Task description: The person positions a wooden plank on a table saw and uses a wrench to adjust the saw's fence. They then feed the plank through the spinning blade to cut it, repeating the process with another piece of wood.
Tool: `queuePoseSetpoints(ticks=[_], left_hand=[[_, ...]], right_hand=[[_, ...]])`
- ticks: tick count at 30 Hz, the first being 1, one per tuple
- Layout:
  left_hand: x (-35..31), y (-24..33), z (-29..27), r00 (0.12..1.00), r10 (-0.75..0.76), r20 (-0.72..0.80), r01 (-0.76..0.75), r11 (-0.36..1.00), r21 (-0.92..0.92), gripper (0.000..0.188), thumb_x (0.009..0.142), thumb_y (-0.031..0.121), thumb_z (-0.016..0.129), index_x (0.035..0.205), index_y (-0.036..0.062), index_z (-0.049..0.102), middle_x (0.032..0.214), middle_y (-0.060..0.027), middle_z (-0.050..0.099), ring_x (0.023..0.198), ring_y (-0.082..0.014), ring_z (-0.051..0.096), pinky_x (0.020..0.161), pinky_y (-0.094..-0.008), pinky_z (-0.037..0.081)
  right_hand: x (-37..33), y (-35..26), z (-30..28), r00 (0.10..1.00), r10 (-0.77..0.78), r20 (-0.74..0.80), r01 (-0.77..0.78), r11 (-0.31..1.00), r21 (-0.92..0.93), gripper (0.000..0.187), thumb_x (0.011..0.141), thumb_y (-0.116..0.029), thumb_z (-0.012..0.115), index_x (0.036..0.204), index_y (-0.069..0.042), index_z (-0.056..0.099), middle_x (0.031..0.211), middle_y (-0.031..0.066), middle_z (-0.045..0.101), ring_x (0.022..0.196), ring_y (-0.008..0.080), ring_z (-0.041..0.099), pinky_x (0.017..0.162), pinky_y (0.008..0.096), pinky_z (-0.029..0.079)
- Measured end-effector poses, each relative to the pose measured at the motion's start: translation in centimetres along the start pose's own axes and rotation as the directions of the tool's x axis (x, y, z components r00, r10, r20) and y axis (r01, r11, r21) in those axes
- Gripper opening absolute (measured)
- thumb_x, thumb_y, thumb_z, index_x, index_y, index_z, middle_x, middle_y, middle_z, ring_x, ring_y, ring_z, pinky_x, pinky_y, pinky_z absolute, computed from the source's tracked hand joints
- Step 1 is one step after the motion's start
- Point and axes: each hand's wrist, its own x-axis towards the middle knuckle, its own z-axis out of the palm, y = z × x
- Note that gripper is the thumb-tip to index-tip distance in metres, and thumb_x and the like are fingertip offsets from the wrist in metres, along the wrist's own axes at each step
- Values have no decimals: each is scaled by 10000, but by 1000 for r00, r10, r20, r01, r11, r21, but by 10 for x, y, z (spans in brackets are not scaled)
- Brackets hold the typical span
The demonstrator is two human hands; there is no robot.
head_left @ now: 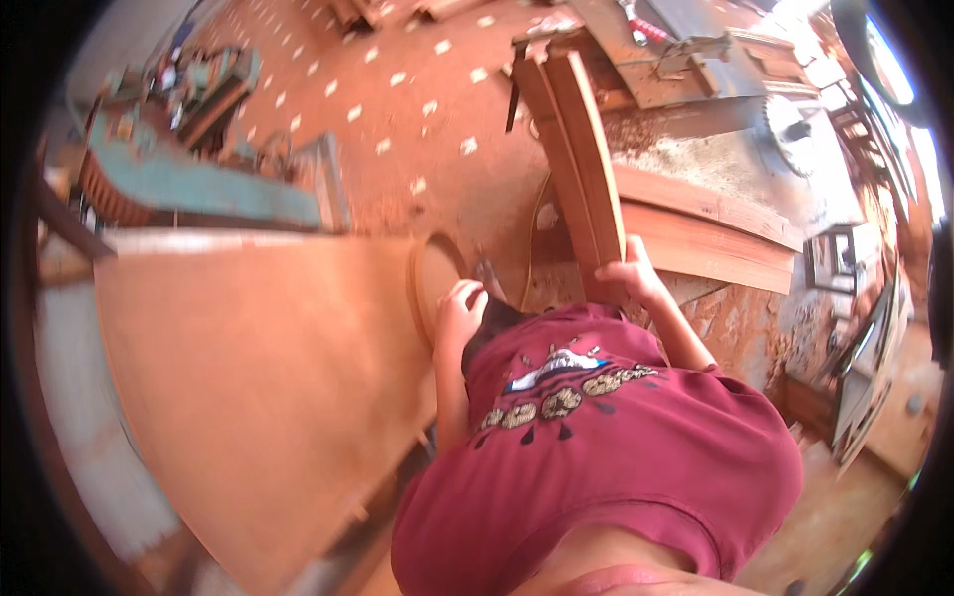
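My right hand (pixel 638 272) is closed on the near end of a pair of long reddish-brown wooden boards (pixel 576 149). They lie side by side with a dark line between them and run away from my body. My left hand (pixel 461 310) is beside my left hip with loosely bent fingers, and I see nothing held in it. Close to its fingers is a rounded wooden rim (pixel 429 278) at the corner of a large flat wooden panel (pixel 258 387). Whether the hand touches the rim cannot be made out.
More planks (pixel 706 233) lie to the right, near a sawdust-covered work surface (pixel 686 139) and a round toothed disc (pixel 788 131). A blue-green machine (pixel 189 179) stands at the left. Beyond it is a reddish floor (pixel 397 109) with pale squares. A small wooden frame (pixel 835 260) stands farther right.
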Motion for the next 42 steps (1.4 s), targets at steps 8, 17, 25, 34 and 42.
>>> queuePoseSetpoints(ticks=[8,17,25,34,42], left_hand=[[203,9,-85,951,225,213,-202,971,-125,175,956,112,673,1062,-23,709,1019,-132,729,931,-232,708,861,-341,544],[428,89,-71,768,534,354,-500,845,-191,183,965,155,662,1052,2,714,1029,-138,731,948,-274,710,858,-369,548],[511,148,-86,533,618,578,-544,773,-326,247,973,182,672,1153,12,682,1074,-128,715,998,-239,699,880,-360,546],[568,91,-132,648,499,575,-101,804,-586,743,978,265,701,1557,47,290,1417,-148,544,1157,-238,621,929,-356,510],[682,36,-179,781,217,586,455,446,-771,450,997,202,679,1392,112,484,1268,-37,599,1180,-172,605,928,-351,552]], right_hand=[[20,-62,82,944,-91,-318,109,993,39,476,660,-128,765,1098,36,684,964,73,711,897,157,649,821,318,524],[51,-80,101,750,-172,-638,255,966,39,467,645,-141,734,1071,44,685,957,77,718,851,164,673,765,331,557],[177,-133,99,613,-187,-768,377,923,76,542,613,-183,693,1083,84,668,939,131,723,820,223,697,756,347,573],[341,-226,108,863,70,-500,-113,992,-57,513,675,-170,777,1105,72,638,1047,153,669,994,192,635,866,344,520],[537,-248,128,980,-54,-193,-58,845,-532,423,665,-241,721,918,94,668,753,123,698,646,238,674,555,353,525]])
